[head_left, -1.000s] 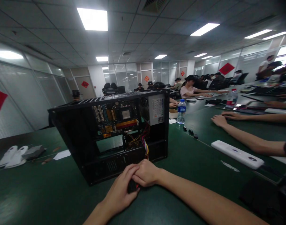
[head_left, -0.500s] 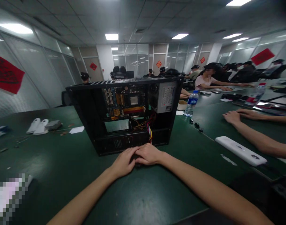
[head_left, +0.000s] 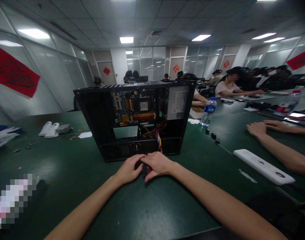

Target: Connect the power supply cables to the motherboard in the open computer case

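Note:
A black computer case stands on its edge on the green table, open side facing me, the motherboard inside it. At its upper right is the power supply. A bundle of coloured power cables hangs from it toward my hands. In front of the case's lower edge, my right hand is closed around a black power connector, its thumb pointing down. My left hand meets it from the left, thumb and fingers curled against the connector. The fingers partly hide the connector and its wires.
A water bottle and small black pieces lie right of the case. Farther right are a white oblong device and another person's arms. White objects and a paper slip lie left. A pixelated item is nearer.
My right thumb has moved away from the fingers and down, so the black connector now shows between my hands. The view has turned slightly left. The case stays put.

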### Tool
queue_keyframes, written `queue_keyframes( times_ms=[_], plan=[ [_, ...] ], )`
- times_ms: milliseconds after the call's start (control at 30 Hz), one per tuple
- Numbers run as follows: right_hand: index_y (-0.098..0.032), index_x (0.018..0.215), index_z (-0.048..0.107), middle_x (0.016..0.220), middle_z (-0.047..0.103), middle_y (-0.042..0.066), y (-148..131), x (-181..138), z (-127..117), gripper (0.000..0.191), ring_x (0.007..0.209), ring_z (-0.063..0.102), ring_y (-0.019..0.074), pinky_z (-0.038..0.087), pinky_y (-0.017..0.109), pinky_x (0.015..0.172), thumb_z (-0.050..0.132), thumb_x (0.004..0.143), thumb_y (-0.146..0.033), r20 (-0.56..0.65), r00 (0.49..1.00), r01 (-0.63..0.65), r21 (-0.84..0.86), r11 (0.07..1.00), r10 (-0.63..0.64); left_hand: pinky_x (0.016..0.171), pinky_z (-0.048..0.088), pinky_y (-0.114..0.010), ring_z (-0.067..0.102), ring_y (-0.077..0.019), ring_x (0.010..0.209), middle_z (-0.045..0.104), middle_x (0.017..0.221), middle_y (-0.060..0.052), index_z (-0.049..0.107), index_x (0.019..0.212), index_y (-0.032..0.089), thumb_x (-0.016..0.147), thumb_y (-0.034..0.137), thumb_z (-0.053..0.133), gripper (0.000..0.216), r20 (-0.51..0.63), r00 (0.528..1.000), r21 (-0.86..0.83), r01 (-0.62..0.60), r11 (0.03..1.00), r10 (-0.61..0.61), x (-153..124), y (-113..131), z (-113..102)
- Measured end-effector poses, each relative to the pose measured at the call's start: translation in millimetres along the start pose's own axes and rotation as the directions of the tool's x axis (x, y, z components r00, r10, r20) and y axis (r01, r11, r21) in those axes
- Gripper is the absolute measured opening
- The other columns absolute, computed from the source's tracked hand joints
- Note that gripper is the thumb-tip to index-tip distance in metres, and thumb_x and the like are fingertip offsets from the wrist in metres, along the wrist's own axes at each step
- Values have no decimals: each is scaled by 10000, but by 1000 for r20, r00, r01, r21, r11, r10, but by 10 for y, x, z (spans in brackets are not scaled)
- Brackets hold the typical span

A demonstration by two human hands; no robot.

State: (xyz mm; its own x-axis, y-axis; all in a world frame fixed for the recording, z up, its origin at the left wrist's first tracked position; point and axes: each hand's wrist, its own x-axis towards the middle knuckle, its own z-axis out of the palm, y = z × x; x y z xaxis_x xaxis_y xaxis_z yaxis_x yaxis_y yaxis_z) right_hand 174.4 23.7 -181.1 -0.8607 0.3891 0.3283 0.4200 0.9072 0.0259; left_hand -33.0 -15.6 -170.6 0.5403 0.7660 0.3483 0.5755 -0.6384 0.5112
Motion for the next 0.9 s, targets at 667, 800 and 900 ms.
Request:
queue_keyframes(
  times_ms=[667,800,900],
  plan=[
    [-108,1191,620,980,697,114,-111,-214,-169,723,872,658,234,493,336,760,474,870,-739,-123,986,-109,17,994,110,1071,491,-410,608,-225,1214,631,1338,-110,541,1351,189,977,334,496,403,-14,1000,23,-8,1000,8,19,18,51],
    [-123,1189,631,977,709,117,-112,-215,-178,687,880,674,233,488,327,775,479,884,-720,-122,986,-108,54,993,114,1072,489,-402,610,-229,1214,635,1332,-113,547,1348,185,975,326,503,402,1,1000,36,-13,999,13,11,22,49],
    [-128,1190,635,1009,714,111,-118,-215,-195,659,907,680,239,490,327,792,505,886,-698,-108,987,-110,75,991,118,1056,500,-385,623,-220,1192,648,1311,-103,556,1339,184,971,319,512,395,1,1000,38,-26,999,26,7,21,49]
  ],
)
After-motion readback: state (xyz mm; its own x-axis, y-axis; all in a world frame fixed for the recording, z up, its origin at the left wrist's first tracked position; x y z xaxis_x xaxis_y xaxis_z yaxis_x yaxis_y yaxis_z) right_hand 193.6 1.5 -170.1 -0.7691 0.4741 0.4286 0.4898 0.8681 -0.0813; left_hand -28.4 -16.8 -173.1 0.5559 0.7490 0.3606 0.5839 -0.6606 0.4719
